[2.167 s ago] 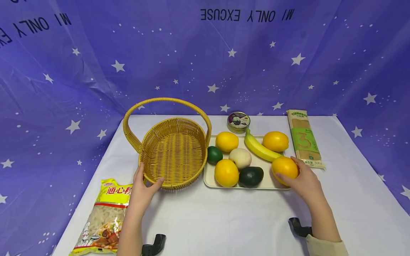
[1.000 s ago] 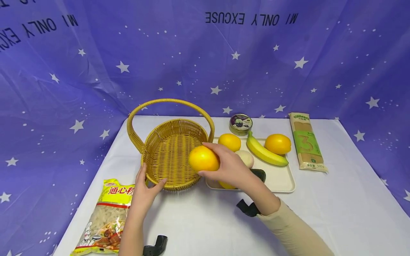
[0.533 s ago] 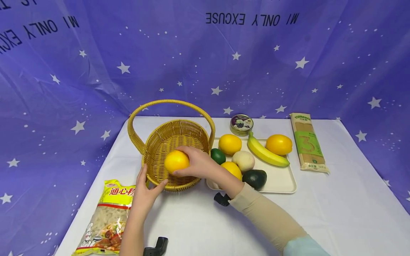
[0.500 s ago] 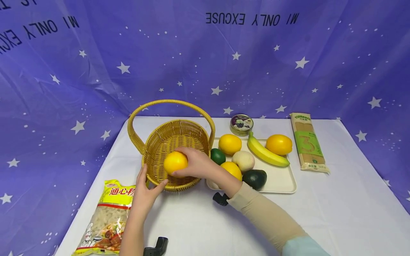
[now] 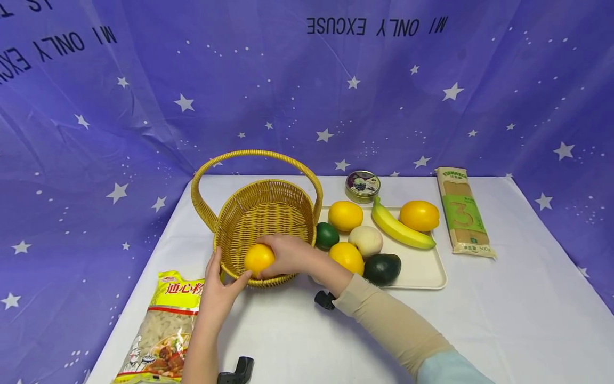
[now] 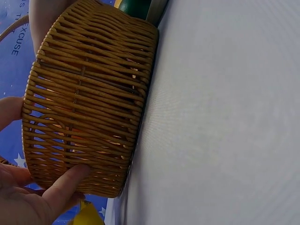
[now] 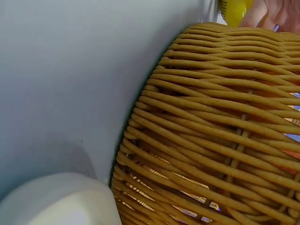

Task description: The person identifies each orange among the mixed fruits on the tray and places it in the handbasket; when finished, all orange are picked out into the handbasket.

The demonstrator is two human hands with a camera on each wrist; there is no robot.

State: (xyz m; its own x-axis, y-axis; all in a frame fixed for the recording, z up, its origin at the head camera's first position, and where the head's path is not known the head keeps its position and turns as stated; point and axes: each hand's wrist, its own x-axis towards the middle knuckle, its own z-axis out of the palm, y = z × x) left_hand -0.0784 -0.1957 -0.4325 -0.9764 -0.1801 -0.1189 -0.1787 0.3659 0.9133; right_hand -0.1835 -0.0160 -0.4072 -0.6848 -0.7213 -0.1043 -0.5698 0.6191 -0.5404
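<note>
Near the table's middle stands a wicker basket with a tall arched handle. My left hand grips its front-left rim; in the left wrist view, fingers of my left hand lie along the woven outer wall. My right hand reaches over the rim and holds an orange low inside the basket, near the front wall. Whether the orange touches the basket's bottom I cannot tell. In the right wrist view the basket's outer wall hides both the right fingers and the orange.
Right of the basket, a cream tray bears a banana, an avocado, a pale round fruit, a dark green fruit and several orange-yellow fruits. Around lie a round tin, a noodle pack and a pasta bag.
My right hand has carried the orange from the tray's right end leftward over the tray, then down into the basket. My left hand has stayed at the basket rim.
</note>
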